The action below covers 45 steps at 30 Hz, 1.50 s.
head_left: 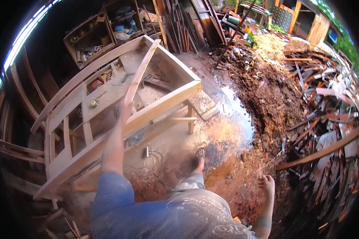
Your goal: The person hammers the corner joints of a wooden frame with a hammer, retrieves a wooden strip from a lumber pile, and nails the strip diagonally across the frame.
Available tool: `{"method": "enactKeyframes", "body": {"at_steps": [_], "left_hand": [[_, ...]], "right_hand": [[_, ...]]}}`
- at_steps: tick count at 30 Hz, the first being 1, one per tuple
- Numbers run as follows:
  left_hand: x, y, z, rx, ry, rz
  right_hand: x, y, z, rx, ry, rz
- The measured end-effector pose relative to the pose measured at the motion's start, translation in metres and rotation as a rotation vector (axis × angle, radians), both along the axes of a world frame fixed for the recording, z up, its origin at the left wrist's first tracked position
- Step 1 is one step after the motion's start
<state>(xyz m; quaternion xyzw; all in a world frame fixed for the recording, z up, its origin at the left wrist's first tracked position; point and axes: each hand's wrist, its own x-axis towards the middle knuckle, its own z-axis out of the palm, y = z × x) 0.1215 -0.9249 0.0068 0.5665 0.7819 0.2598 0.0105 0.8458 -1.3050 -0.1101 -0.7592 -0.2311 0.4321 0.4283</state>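
Note:
A large wooden frame [163, 101] stands at the left and centre, over a work surface with slats. My left hand [125, 109] reaches over its near beam and is closed on the lower end of a long wooden strip [141, 71]. The strip slants up to the frame's far corner, where its other end lies across the beam. My right hand [266, 183] hangs low at the right, away from the frame, fingers slightly curled and apart, with nothing in it. A hammer-like tool [157, 83] and a yellow tape measure [93, 104] lie inside the frame.
Shelves [89, 38] with bottles and containers stand behind the frame, beside upright boards [181, 28]. Scrap wood [327, 131] is heaped at the right, past a dirt mound [267, 91]. A cable [161, 167] lies on the floor near my foot [200, 155].

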Motion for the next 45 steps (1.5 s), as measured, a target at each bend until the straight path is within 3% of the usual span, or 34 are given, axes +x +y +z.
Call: {"method": "enactKeyframes", "body": {"at_steps": [6, 9, 12, 14, 16, 18, 23, 25, 27, 28, 29, 31, 32, 34, 36, 39, 42, 44, 45], "left_hand": [[0.028, 0.044, -0.013, 0.035, -0.078, -0.003], [0.043, 0.040, 0.015, -0.032, -0.072, 0.098], [0.048, 0.043, 0.022, -0.125, -0.065, 0.157], [0.048, 0.047, 0.021, -0.108, -0.086, 0.167], [0.047, 0.045, 0.018, -0.053, -0.109, 0.170], [0.048, 0.048, 0.021, -0.085, -0.067, 0.198], [0.048, 0.050, 0.005, -0.074, 0.051, 0.273], [0.053, 0.052, 0.002, -0.179, 0.231, 0.395], [0.083, 0.056, 0.002, -0.125, 0.364, 0.629], [0.096, 0.055, -0.008, -0.153, 0.497, 0.808], [0.114, 0.052, -0.018, 0.017, 0.451, 0.934], [0.164, 0.053, -0.018, 0.114, 0.329, 1.169], [0.184, 0.049, -0.022, 0.114, 0.258, 1.277], [0.200, 0.018, -0.058, 0.031, 0.258, 1.312], [0.232, 0.005, -0.053, 0.118, 0.100, 1.406], [0.276, 0.015, -0.008, 0.409, -0.430, 1.526], [0.258, -0.011, -0.033, 0.227, -0.432, 1.714], [0.256, -0.011, -0.045, 0.240, -0.360, 1.753], [0.252, -0.011, -0.051, 0.242, -0.324, 1.770]], "right_hand": [[0.028, 0.182, -0.030, -0.163, -0.144, 0.188], [0.014, 0.262, -0.008, -0.240, -0.073, 0.303], [-0.003, 0.338, -0.006, -0.271, -0.236, 0.488], [-0.020, 0.390, -0.010, -0.272, -0.114, 0.540], [-0.027, 0.444, -0.031, -0.260, -0.038, 0.759], [-0.046, 0.502, -0.027, -0.288, -0.269, 1.027], [-0.028, 0.643, -0.031, -0.304, -0.307, 1.225], [0.007, 0.696, -0.048, -0.230, -0.384, 1.250], [0.059, 0.748, -0.079, -0.027, -0.208, 1.294], [0.085, 0.775, -0.074, -0.205, -0.272, 1.323], [0.115, 0.790, -0.083, -0.330, -0.106, 1.173], [0.178, 0.828, -0.093, -0.435, -0.190, 1.160], [0.247, 0.870, -0.150, -0.192, -0.551, 1.506], [0.270, 0.921, -0.168, -0.289, -0.628, 1.558], [0.256, 0.965, -0.170, -0.366, -0.597, 1.559], [0.207, 1.032, -0.166, -0.291, -0.545, 1.614], [0.132, 1.107, -0.160, -0.023, -0.453, 1.716], [0.065, 1.158, -0.156, 0.232, -0.436, 1.821], [0.021, 1.188, -0.155, 0.328, -0.596, 1.973]]}}
